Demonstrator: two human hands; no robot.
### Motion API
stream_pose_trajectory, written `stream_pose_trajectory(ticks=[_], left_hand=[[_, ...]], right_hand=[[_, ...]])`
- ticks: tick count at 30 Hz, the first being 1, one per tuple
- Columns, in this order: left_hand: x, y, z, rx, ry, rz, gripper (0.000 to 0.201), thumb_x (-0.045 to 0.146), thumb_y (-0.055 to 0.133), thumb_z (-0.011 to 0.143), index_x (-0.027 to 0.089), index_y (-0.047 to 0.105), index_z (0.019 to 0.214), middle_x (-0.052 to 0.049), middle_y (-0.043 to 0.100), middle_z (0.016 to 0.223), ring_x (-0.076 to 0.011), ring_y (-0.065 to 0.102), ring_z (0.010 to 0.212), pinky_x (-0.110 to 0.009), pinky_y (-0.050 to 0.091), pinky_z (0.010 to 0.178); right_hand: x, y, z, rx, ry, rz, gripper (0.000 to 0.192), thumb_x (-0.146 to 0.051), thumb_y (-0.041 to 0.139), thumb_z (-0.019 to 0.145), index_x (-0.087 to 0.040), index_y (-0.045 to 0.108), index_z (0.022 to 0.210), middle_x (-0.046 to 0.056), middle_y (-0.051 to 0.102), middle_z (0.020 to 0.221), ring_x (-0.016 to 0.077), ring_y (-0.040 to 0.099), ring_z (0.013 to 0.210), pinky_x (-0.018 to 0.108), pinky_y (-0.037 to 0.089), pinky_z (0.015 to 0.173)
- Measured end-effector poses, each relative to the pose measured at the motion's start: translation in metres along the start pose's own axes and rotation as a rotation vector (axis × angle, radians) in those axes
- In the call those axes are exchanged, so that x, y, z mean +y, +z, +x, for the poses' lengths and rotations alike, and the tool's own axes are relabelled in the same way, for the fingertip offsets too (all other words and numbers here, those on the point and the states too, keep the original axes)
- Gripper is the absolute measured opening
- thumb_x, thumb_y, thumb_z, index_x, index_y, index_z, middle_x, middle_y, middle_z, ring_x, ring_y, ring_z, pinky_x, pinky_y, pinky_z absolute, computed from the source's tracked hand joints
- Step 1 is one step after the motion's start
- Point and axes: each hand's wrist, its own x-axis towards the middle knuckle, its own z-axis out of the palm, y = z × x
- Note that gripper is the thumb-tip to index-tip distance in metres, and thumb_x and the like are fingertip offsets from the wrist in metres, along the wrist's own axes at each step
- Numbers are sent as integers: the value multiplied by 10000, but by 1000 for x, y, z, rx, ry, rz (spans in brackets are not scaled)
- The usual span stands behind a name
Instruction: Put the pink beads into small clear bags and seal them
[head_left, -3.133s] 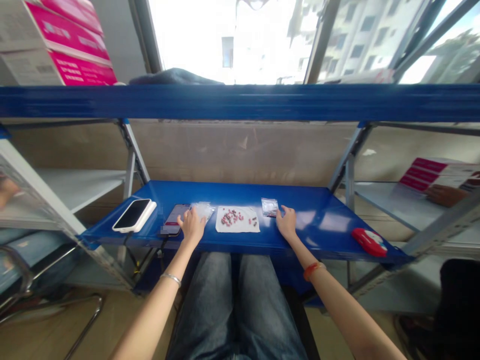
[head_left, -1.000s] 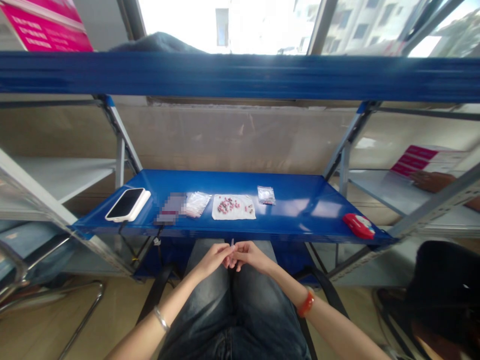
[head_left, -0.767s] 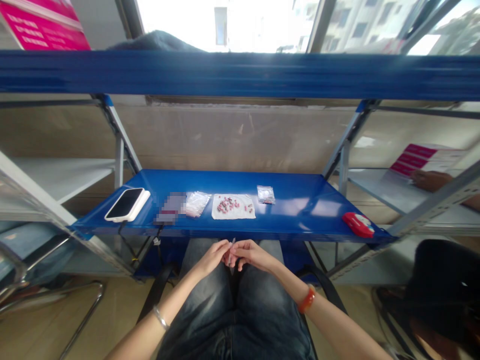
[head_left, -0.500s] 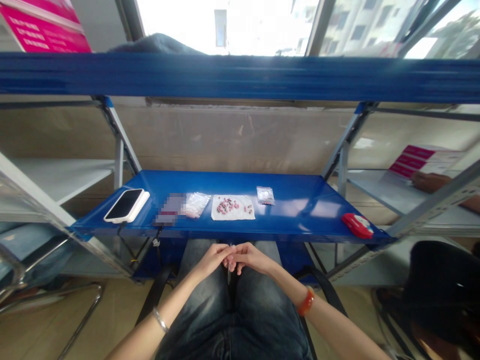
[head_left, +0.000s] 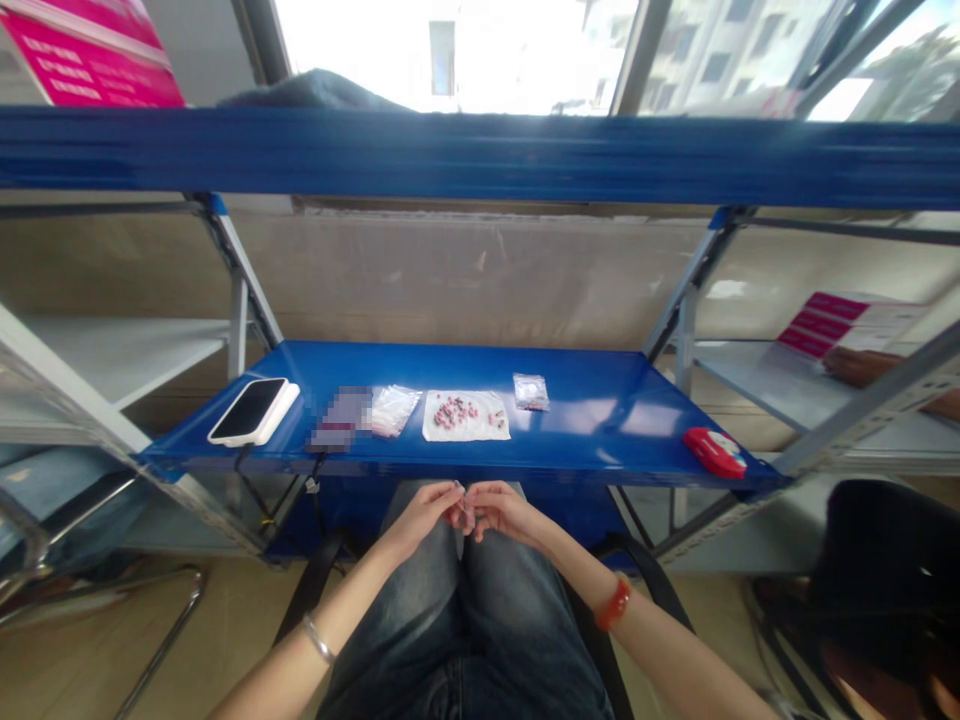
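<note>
My left hand (head_left: 425,508) and my right hand (head_left: 504,508) meet over my lap, just below the front edge of the blue shelf (head_left: 615,420). Both pinch a small clear plastic bag (head_left: 466,511), which is mostly hidden by the fingertips. On the shelf above the hands lies a white sheet (head_left: 466,428) strewn with several small red and pink pieces (head_left: 450,410). A stack of empty clear bags (head_left: 393,408) lies to its left, and a small filled bag (head_left: 531,391) lies to its right.
A phone on a white pad (head_left: 253,410) lies at the shelf's left end with a cable hanging below. A red flat object (head_left: 716,452) sits at the right front corner. Pink-and-white boxes (head_left: 851,322) rest on the right-hand shelf. Another person's dark hair (head_left: 885,580) shows at the lower right.
My hands left the shelf and came together over my lap with a small clear bag between them. In the last second they only shifted slightly while working the bag.
</note>
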Motion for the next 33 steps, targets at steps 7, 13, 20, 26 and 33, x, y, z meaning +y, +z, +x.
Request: stream_pose_trajectory(ticks=[7,13,20,26,33], left_hand=[[-6,-4,1,19,27,269,340,435,515,815,155,533,623,37,478,529,-104,440,535,-234,318,563],[-9,-3,2,21,34,313,371,466,481,830,163,508,617,35,473,524,-109,443,539,-233,328,564],[-5,-4,3,7,31,301,361,449,487,831,161,523,616,30,488,524,-109,450,536,-233,331,569],[2,-3,1,-8,11,315,373,455,499,818,164,512,586,29,484,508,-111,450,526,-234,338,560],[4,-4,0,-22,8,299,356,424,514,809,162,503,568,30,486,506,-107,452,517,-234,332,554]], right_hand=[[2,1,-1,162,-51,-439,247,-310,564,748,-130,569,579,0,583,512,82,523,439,194,429,438],[1,-4,-2,207,-79,-627,249,-269,518,768,-140,563,561,-15,553,505,62,455,434,166,350,402],[-12,-7,-5,119,-37,-621,216,-258,503,764,-139,596,610,-5,583,547,71,483,478,163,338,422],[-19,-8,-8,44,3,-609,192,-267,527,759,-143,610,638,-1,619,586,91,527,526,178,356,463],[-21,-4,-10,69,-24,-652,182,-234,515,761,-146,606,630,-6,617,587,97,520,527,192,344,477]])
